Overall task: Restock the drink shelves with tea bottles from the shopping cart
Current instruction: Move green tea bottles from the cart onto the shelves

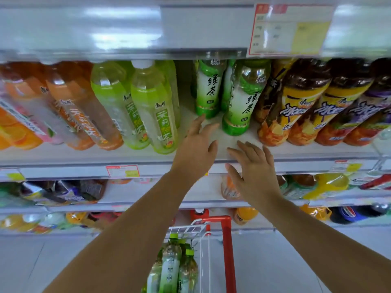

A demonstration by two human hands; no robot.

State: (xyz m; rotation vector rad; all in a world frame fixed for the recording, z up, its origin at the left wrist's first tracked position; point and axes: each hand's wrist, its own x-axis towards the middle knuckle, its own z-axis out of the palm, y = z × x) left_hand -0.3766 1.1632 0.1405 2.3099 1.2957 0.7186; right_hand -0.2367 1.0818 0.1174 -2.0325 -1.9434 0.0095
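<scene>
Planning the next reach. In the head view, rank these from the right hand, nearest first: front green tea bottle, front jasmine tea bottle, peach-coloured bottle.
1. Front green tea bottle, just beyond the right hand.
2. Front jasmine tea bottle, to the left.
3. Peach-coloured bottle, farthest left.

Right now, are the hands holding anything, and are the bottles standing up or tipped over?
left hand: open, empty, reaching over the shelf.
right hand: open, empty, at the shelf's front edge.
green tea bottles on the shelf: upright, bare space in front.
shopping cart: holding bottles.
bottles in the cart: upright, green caps on.
</scene>
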